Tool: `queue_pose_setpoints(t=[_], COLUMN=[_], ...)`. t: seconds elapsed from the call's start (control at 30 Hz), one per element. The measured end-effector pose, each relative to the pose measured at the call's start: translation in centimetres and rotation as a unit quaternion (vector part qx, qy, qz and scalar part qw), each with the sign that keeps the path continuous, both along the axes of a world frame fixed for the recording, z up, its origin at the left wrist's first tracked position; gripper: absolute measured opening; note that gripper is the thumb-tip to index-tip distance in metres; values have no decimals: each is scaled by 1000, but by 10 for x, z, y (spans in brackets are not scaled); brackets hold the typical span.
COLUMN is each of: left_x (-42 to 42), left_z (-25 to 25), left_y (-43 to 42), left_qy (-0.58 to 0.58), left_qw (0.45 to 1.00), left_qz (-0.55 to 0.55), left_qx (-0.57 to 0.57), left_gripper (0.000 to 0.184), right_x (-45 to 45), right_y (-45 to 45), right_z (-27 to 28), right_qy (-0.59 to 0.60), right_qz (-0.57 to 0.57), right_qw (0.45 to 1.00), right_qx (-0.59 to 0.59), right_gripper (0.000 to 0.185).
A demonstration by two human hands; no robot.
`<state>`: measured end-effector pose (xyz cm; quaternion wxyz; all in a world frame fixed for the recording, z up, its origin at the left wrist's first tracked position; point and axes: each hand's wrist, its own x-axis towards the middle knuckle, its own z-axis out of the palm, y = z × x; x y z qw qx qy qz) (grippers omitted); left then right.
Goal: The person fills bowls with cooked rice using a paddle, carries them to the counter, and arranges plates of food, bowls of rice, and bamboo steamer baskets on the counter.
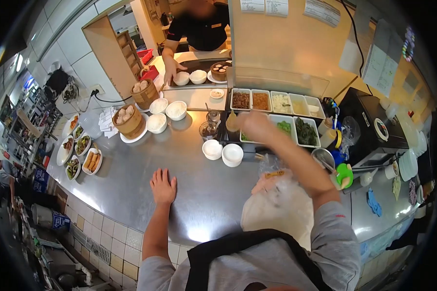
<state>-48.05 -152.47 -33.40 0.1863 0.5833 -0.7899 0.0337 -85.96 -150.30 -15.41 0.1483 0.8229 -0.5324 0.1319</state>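
Note:
My left hand [163, 186] lies flat on the steel counter [126, 194], fingers spread and holding nothing. My right hand [255, 127] is raised over the garnish containers, beside a brown bottle [232, 125]. Its fingers look curled in and slightly blurred; what they hold, if anything, is hidden. Beyond it sit containers of chopped green garnish [284, 127] and dark leafy greens [306, 131]. Two stacks of small white bowls, a left stack [212, 149] and a right stack [232, 154], stand just in front of the bottle. A plastic bag [281, 186] lies below my right forearm.
Bamboo steamers of buns [126, 121] and several white bowls of rice [176, 110] stand at the back left. Small side dishes [92, 161] line the left edge. Across the pass, a person [201, 29] reaches toward a white bowl [181, 78]. A black appliance [374, 123] stands right.

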Motion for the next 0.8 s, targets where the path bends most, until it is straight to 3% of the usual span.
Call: queue_pose_setpoints(t=[0.03,0.07,0.17,0.27,0.33,0.37,0.4,0.43,0.47,0.53,0.6,0.73,0.8], left_x=[1,2,2,5,14,21,30,39,59,117,197,352,433], left_z=[-1,-2,-4,-9,3,-14,-15,-36,-34,-3,-13,-13,-45], left_y=[0,0,1,-2,-9,-14,-18,-25,-30,-40,-71,-148,-196], left_qy=[2,5,0,7,53,154,268,388,427,525,529,492,453], left_qw=[1000,1000,1000,999,996,986,962,917,900,841,826,772,754], left_qz=[2,4,8,-2,-51,-62,-47,-12,37,132,183,358,409], left_qx=[3,5,-6,-45,52,-16,15,-89,-78,10,-64,-183,-245], left_gripper=[48,48,48,46,45,44,43,36,34,38,39,49,54], right_x=[30,59,121,173,207,219,236,255,271,288,324,412,460], right_y=[26,47,82,104,108,107,104,104,100,85,68,8,-22], right_z=[-18,-23,-78,-82,-89,-100,-110,-101,-90,-126,-126,-136,-139], right_qy=[-113,-76,-134,-121,-94,-125,-153,-227,-281,-226,-287,-296,-299], right_qz=[26,12,55,81,124,107,95,-2,-108,50,86,91,113], right_qw=[992,988,972,963,947,941,932,883,815,918,904,871,866], right_qx=[57,135,186,228,280,295,316,411,496,322,306,381,384], right_gripper=[12,14,23,29,31,32,34,33,32,27,26,28,28])
